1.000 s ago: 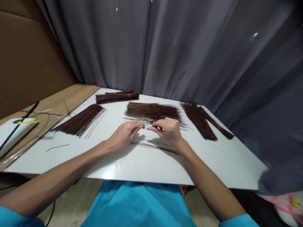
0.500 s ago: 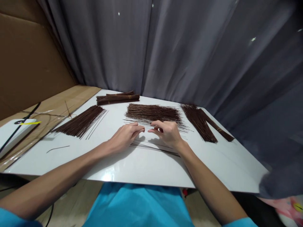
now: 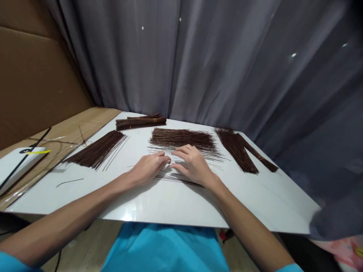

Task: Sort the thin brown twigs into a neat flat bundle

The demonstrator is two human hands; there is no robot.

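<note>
My left hand [image 3: 148, 168] is closed in a pinch above the middle of the white table. A thin brown stick [image 3: 131, 166] shows just behind it and seems to run into the fingers. Close on its right, my right hand [image 3: 195, 164] has thumb and fingers apart, with nothing visible between them. Beneath both hands lie several loose sticks [image 3: 181, 180], partly covered by the right hand. Just beyond the fingertips is a wide pile of thin brown sticks [image 3: 184, 138], its near edge loosely scattered.
A fanned stack of sticks [image 3: 98, 150] lies left, near one stray stick [image 3: 69, 182]. Tied bundles [image 3: 140, 123] rest at the back. More sticks [image 3: 238, 151] and a tied bundle [image 3: 259, 154] are right. Cardboard [image 3: 36, 83] stands left; a grey curtain [image 3: 198, 64] hangs behind.
My right hand has opened from a pinch, its fingers spreading and shifting slightly left toward my left hand. My left hand stays pinched in nearly the same place.
</note>
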